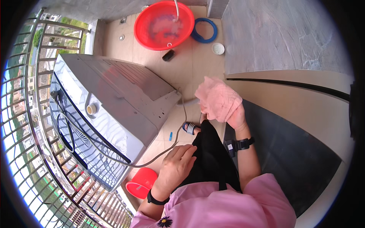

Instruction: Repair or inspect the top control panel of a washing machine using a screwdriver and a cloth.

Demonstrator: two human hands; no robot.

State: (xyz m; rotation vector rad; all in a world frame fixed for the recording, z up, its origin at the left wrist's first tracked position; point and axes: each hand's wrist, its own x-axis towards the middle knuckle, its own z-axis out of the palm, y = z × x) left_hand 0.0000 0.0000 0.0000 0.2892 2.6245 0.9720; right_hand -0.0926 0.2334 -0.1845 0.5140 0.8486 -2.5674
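Observation:
A crumpled pink cloth [219,99] is bunched up in my right hand [238,117], which is closed round its lower right part and held out ahead of me. Most of my right fingers are hidden behind the fabric. My left hand [176,167] is empty, its fingers stretched out and a little bent, in front of my body by my black trousers [207,159]. A grey cable [167,152] runs close beyond the left fingertips. To the left stands a washing machine [125,91] with a white top and grey side, apart from both hands.
A large red basin [139,28] with water and a white hose [177,9] stands at the far wall. Beside it are a blue ring [215,32], a white bowl [218,48] and a black object [168,55]. A red bucket [142,183] is near the left railing [34,57]. A dark panel [281,148] lies right.

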